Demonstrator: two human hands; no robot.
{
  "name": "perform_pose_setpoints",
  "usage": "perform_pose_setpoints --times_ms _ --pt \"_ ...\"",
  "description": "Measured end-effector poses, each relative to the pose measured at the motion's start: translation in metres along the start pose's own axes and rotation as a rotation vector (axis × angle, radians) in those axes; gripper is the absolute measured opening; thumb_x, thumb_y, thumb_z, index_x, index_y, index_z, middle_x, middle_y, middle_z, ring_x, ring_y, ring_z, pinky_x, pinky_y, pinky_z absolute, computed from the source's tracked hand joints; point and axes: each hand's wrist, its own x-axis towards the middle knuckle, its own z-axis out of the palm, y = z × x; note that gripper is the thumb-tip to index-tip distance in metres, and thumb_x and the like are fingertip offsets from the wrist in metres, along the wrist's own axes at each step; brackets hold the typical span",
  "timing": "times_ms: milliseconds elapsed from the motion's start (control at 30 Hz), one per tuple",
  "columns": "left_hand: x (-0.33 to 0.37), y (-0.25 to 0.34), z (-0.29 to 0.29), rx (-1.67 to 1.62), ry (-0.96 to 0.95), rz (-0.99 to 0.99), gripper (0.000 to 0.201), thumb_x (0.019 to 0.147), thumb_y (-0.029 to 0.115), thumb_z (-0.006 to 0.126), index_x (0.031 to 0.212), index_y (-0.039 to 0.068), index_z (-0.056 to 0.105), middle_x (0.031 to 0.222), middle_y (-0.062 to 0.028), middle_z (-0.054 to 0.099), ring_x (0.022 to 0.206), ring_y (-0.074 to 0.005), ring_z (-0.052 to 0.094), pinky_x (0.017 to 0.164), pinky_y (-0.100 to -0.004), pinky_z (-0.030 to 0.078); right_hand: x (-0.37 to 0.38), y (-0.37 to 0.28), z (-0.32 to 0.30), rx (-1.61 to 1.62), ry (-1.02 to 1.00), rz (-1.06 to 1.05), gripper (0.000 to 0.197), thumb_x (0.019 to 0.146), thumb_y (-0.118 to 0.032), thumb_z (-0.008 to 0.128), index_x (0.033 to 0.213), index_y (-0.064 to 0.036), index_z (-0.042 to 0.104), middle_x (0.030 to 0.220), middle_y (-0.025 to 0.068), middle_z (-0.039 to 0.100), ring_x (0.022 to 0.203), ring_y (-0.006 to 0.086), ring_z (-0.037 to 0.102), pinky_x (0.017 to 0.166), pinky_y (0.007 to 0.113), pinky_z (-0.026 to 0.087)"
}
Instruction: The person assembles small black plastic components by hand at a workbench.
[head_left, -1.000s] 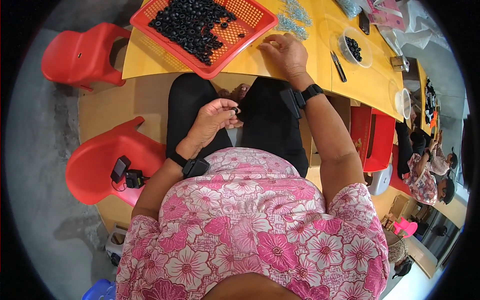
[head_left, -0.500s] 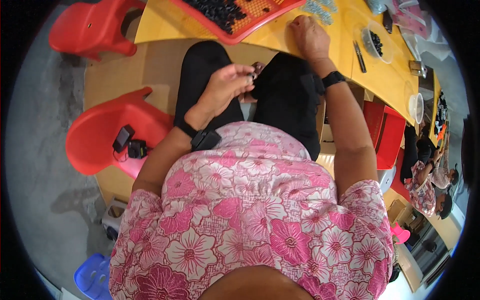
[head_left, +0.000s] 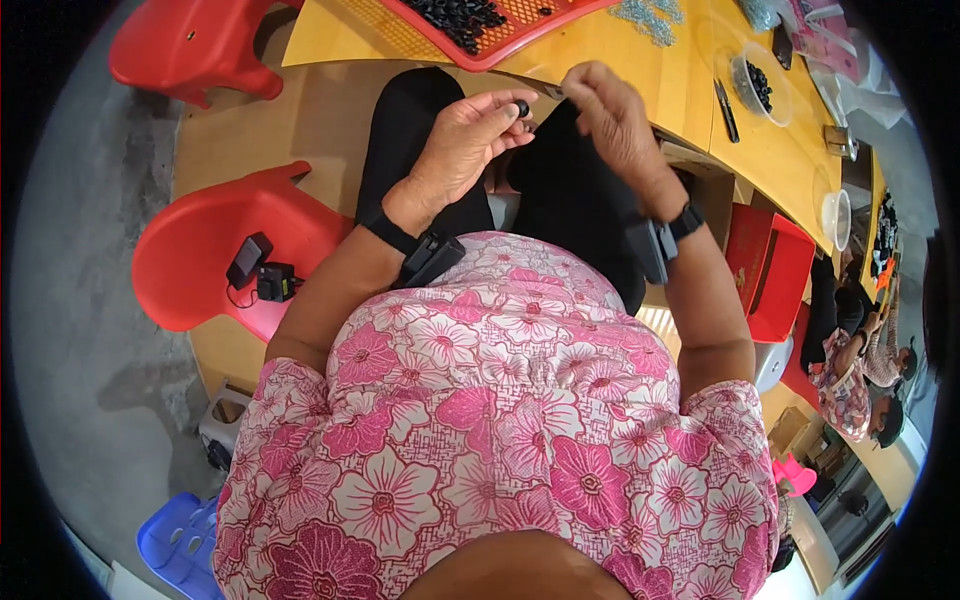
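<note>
Ahead, yellow table (head_left: 685, 92); leftward, red chairs (head_left: 215, 245); left hand (head_left: 462, 147) pinching black piece (head_left: 522, 108), right hand (head_left: 618, 122) grip unclear

Soft light leaves a faint shadow on the grey floor (head_left: 90, 290). The right hand (head_left: 614, 115) blurs slightly; edges curve into black.

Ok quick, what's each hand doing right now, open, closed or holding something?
Left hand: closed, holding a black piece in its fingertips.
Right hand: fingers curled; whether it holds anything cannot be told.
</note>
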Motion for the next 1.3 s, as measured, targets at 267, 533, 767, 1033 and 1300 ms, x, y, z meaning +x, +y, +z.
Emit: perform_pose_setpoints --times_ms 267,533,767,1033,1300 --pt "-0.008 0.002 0.008 -0.010 -0.069 0.018 0.028 0.093 0.009 0.055 0.118 -0.004 0.054 0.092 -0.0048 0.057 0.082 -0.0109 0.057 0.085 -0.0299 0.051 -0.037 -0.030 0.012 0.450 -0.150 0.363 0.020 0.094 -0.022 0.052 0.091 -0.0023 0.054 0.072 0.0003 0.051 0.056 0.0061 0.050 0.052 0.021 0.042" --pt "-0.020 0.001 0.013 0.139 -0.010 -0.006 0.025 0.090 0.009 0.059 0.112 -0.002 0.058 0.097 -0.0057 0.061 0.088 -0.0126 0.060 0.084 -0.0284 0.051 -0.043 -0.038 0.015 0.527 -0.183 0.459 0.021 0.094 -0.024 0.053 0.093 -0.0033 0.057 0.075 0.0003 0.055 0.058 0.0063 0.051 0.053 0.020 0.044" --pt "-0.023 0.002 0.010 0.146 -0.014 -0.072 0.025 0.090 0.009 0.060 0.112 0.000 0.059 0.092 -0.0040 0.062 0.083 -0.0104 0.060 0.081 -0.0281 0.052 -0.046 -0.040 0.016 0.494 -0.224 0.494 0.022 0.094 -0.027 0.053 0.090 -0.0053 0.056 0.073 -0.0022 0.048 0.060 0.0056 0.047 0.055 0.020 0.043" --pt "-0.024 -0.010 0.009 -0.174 -0.083 -0.174 0.019 0.091 0.012 0.058 0.106 0.000 0.060 0.090 -0.0047 0.062 0.083 -0.0120 0.061 0.079 -0.0261 0.053 -0.054 -0.055 0.035 0.765 -0.031 0.647 0.022 0.094 -0.025 0.053 0.088 -0.0036 0.054 0.073 0.0015 0.055 0.058 0.0065 0.050 0.052 0.019 0.046" --pt "-0.030 -0.023 0.004 -0.253 -0.069 -0.243 0.022 0.093 0.013 0.055 0.112 0.001 0.056 0.097 -0.0050 0.061 0.089 -0.0118 0.061 0.086 -0.0256 0.052 -0.066 -0.052 0.056 0.603 0.141 0.685 0.019 0.092 -0.021 0.055 0.085 -0.0037 0.054 0.073 0.0015 0.055 0.058 0.0061 0.051 0.047 0.019 0.044"
